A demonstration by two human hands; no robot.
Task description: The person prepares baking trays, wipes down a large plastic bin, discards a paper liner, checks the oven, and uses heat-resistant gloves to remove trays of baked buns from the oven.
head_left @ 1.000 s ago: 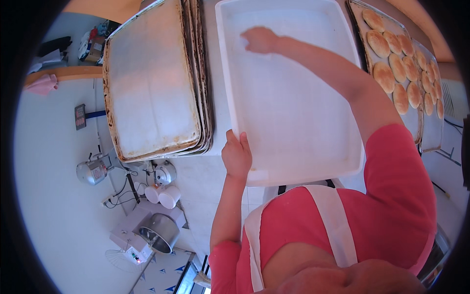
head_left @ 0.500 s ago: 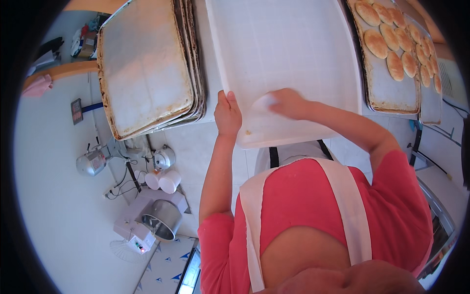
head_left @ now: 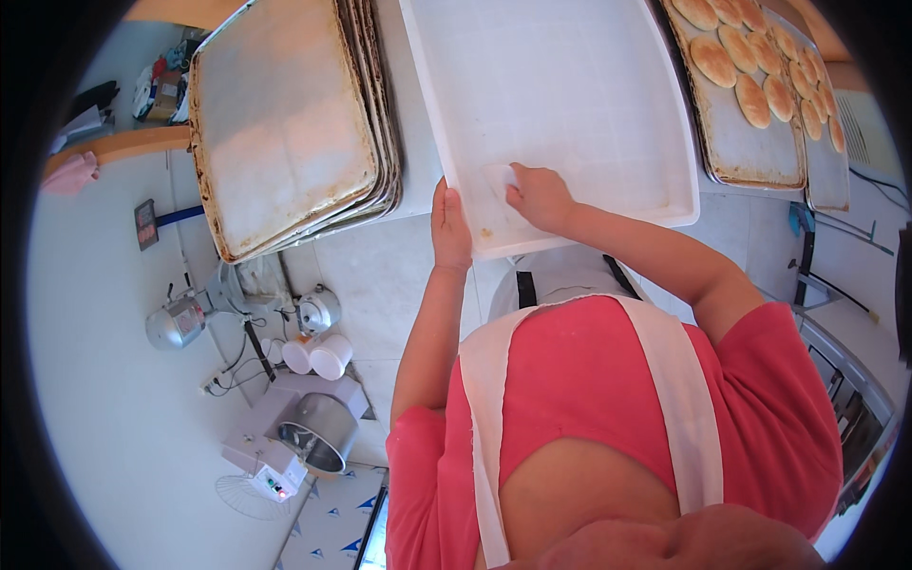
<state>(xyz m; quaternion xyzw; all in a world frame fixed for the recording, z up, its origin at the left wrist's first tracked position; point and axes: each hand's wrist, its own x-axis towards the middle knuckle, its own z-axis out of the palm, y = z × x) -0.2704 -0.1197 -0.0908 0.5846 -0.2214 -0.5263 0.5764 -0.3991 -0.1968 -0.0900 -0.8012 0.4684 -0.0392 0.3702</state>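
Note:
A large white plastic tray (head_left: 594, 114) lies in front of me, with a small brownish crumb or smear near its front left corner. My left hand (head_left: 450, 228) is closed on the tray's left rim close to that corner. Inside the tray, my right hand (head_left: 541, 198) has its fingers closed on a thin white piece that looks like a plastic dough scraper (head_left: 498, 177). The scraper is held low over the tray floor and is hard to make out against the white.
Stacked metal baking trays (head_left: 280, 123) with browned edges stand on the left. Flat oval breads (head_left: 712, 62) lie on trays to the right. A dough mixer (head_left: 318, 432), white buckets (head_left: 331, 357) and a grey machine (head_left: 178, 321) are at the lower left.
My right hand, blurred before, has moved slightly left and nearer the left rim with the scraper. The tray's front edge sits higher in view. My left hand keeps its hold on the rim.

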